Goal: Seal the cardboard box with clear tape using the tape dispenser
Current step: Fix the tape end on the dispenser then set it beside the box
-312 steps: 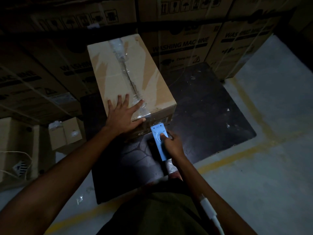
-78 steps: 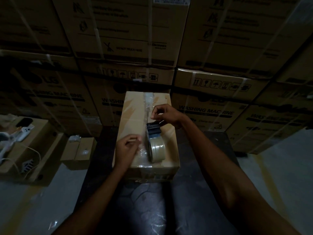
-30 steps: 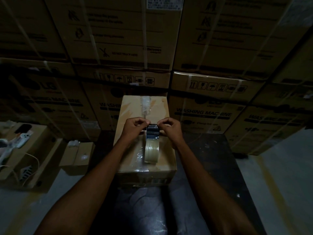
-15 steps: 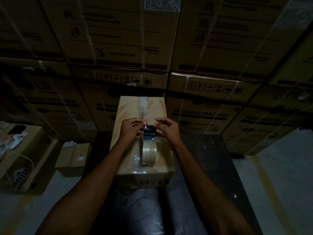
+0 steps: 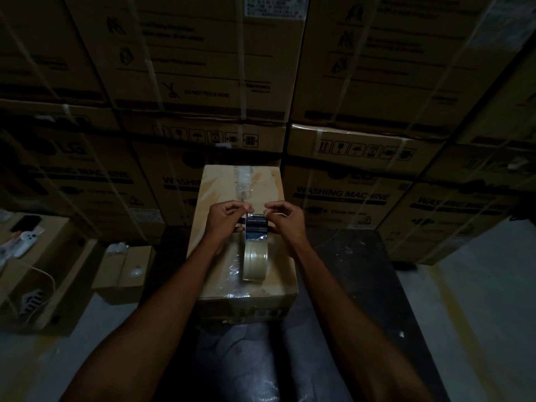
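A closed cardboard box (image 5: 214,198) stands on a dark platform, with crinkled clear tape (image 5: 243,181) along its top seam. The tape dispenser (image 5: 255,227) rests on the box top, its roll of clear tape (image 5: 255,261) toward me. My left hand (image 5: 224,217) pinches the dispenser's front end from the left. My right hand (image 5: 285,219) pinches it from the right. Both sets of fingertips meet over the dark front of the dispenser, where the tape end is too dim to make out.
Tall stacks of washing machine cartons (image 5: 348,195) wall off the back. The dark platform (image 5: 356,285) extends right of the box. A small carton (image 5: 124,271) and an open box holding white devices (image 5: 29,250) sit on the floor at left. Grey floor (image 5: 478,300) lies right.
Both hands stay pinched on the dispenser's front end, as half a second ago. 2.6 s ago my left hand was nearer me on the box top.
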